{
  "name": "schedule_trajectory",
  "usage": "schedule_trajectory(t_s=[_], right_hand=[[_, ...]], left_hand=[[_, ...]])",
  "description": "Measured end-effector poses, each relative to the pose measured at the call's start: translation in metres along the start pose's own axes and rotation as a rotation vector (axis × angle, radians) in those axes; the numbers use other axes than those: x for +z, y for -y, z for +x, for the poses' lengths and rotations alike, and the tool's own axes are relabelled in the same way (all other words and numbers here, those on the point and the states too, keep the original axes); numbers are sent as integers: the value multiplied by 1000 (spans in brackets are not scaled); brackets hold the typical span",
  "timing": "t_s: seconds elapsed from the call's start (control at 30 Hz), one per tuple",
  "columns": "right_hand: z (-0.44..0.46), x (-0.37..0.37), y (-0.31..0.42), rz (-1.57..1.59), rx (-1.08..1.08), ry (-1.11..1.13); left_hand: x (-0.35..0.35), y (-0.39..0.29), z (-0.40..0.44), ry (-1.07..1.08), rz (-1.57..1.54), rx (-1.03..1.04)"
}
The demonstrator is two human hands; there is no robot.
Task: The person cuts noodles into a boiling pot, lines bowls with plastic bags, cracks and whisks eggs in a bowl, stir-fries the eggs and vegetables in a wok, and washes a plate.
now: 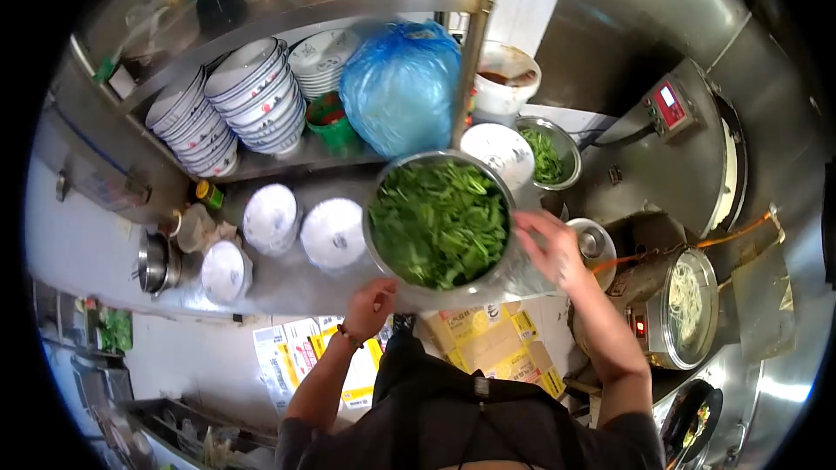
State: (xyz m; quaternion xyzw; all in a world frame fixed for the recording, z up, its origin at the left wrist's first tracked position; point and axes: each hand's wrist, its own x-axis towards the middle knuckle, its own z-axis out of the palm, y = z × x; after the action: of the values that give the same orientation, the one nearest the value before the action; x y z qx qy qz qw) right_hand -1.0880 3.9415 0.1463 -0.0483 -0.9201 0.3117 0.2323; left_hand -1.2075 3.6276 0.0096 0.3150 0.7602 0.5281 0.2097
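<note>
A large metal bowl (374, 248) full of chopped leafy greens (444, 222) is in front of me at the counter's edge. My right hand (553, 248) is at the bowl's right rim, its fingertips closed on the edge. At the lower left rim, my left hand (370, 306) has its fingers curled in against the metal; its exact contact is partly hidden. Left of the bowl are a white bowl (335, 233) and a stack of white bowls (271, 218). A white plate (498, 153) lies just behind its right side.
A shelf holds stacked patterned bowls (261, 104) and a blue plastic bag (401, 87). At right are a smaller metal bowl of greens (547, 153), a pot of noodles (688, 305) and an orange hose (731, 238). Flattened cardboard (496, 344) covers part of the floor.
</note>
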Motion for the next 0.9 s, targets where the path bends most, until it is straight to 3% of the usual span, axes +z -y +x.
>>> schedule_trajectory(t_s=[0.1, 0.17, 0.2, 0.23, 0.3, 0.37, 0.4, 0.5, 0.63, 0.67, 0.73, 0.77, 0.83, 0.87, 0.9], right_hand=[[154, 68, 16, 22, -329, -6], [260, 105, -8, -70, -234, -12], [310, 119, -17, -116, -362, -181], [355, 130, -23, -217, -172, -164], [443, 160, -92, -804, -424, -428], [483, 170, -130, -696, -461, -363], [499, 171, -142, -579, -492, -303], [493, 149, -124, -451, -246, -156], [471, 136, -112, -376, -76, -118], [467, 138, -114, -363, -56, -120], [462, 145, -118, -344, -29, -125], [460, 148, -119, -346, -25, -124], [453, 151, -108, -381, -34, -152], [450, 149, -98, -409, -39, -199], [452, 144, -87, -676, -39, -123]], left_hand=[[-49, -2, 37, -49, 32, 86], [-75, 0, 60, -85, -31, 57], [-82, 1, 69, -78, -150, -30], [-88, 5, 83, -71, -175, 15], [-97, 7, 108, -65, -208, 62], [-104, 0, 136, -29, -132, 293], [-110, -8, 148, -31, -135, 300], [-129, -31, 184, -68, -113, 405], [-146, -58, 271, -138, -140, 474], [-144, -63, 306, -240, -46, 617], [-138, -83, 367, -287, -98, 553], [-134, -94, 393, -299, -33, 334], [-113, -76, 460, -667, 136, 514], [-115, -79, 470, -667, 130, 500], [-120, -86, 476, -466, -109, 372]])
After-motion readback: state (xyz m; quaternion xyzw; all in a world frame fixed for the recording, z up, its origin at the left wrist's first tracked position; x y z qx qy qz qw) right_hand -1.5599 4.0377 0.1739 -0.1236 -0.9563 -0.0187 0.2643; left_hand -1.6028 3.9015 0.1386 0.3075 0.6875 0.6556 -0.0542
